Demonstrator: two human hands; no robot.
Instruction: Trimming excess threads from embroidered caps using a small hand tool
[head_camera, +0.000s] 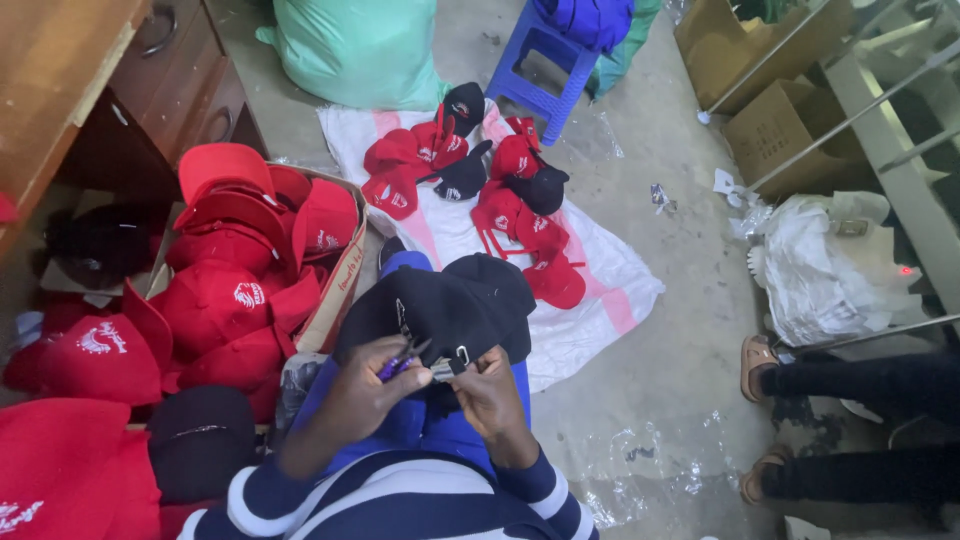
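A black cap (450, 305) lies over my knee in blue trousers. My left hand (372, 388) grips a small purple-handled cutting tool (398, 362) whose tip points at the cap's rear edge. My right hand (487, 385) pinches the cap's back strap near its metal buckle (462, 355). Both hands meet at the cap's lower rim.
A cardboard box (340, 285) heaped with red caps stands at my left, more red caps in front of it. Red and black caps (500, 190) lie on a white sack sheet (590, 300). Beyond are a blue stool (535, 85) and a green bag (355, 50). Another person's sandalled feet (757, 362) are at right.
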